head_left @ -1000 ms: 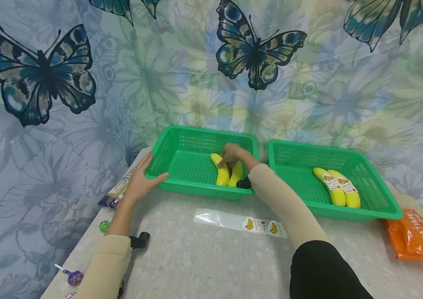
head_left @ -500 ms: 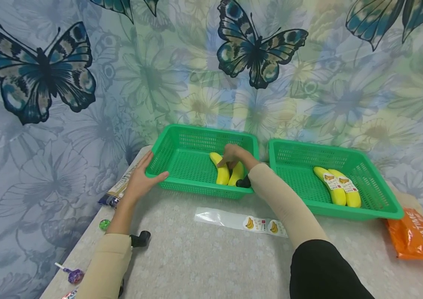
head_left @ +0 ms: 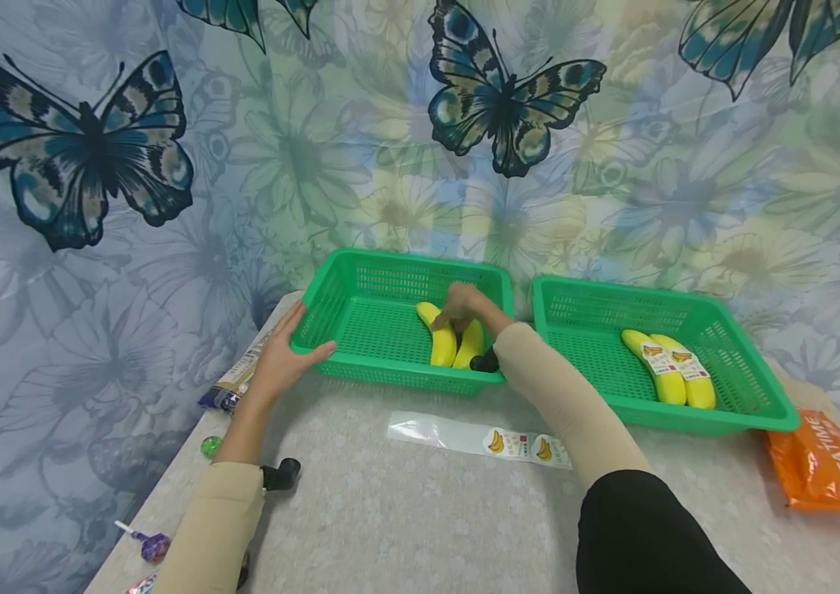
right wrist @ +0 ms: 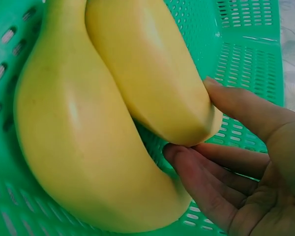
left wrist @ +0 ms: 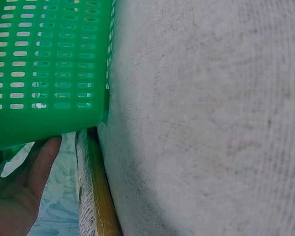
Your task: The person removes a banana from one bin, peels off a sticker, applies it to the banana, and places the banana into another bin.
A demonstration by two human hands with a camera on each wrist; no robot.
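Observation:
Two bare yellow bananas [head_left: 453, 345] lie side by side in the left green basket [head_left: 390, 378]. My right hand [head_left: 464, 304] is over their far ends. In the right wrist view, my right hand [right wrist: 189, 118] pinches the tip of the upper banana [right wrist: 147, 69] between thumb and fingers, next to the lower banana [right wrist: 83, 147]. My left hand [head_left: 282, 356] rests against the basket's front left corner with straight fingers and the thumb along the front rim. The left wrist view shows that corner of the basket [left wrist: 49, 59] above my left hand [left wrist: 19, 191].
A second green basket [head_left: 687, 423] on the right holds two labelled bananas [head_left: 671, 373]. An empty clear banana wrapper [head_left: 479, 439] lies on the table in front. An orange bag [head_left: 828, 472] lies far right. A pasta pack [head_left: 234, 381], a green sweet [head_left: 210, 447] and a lollipop [head_left: 148, 546] lie left.

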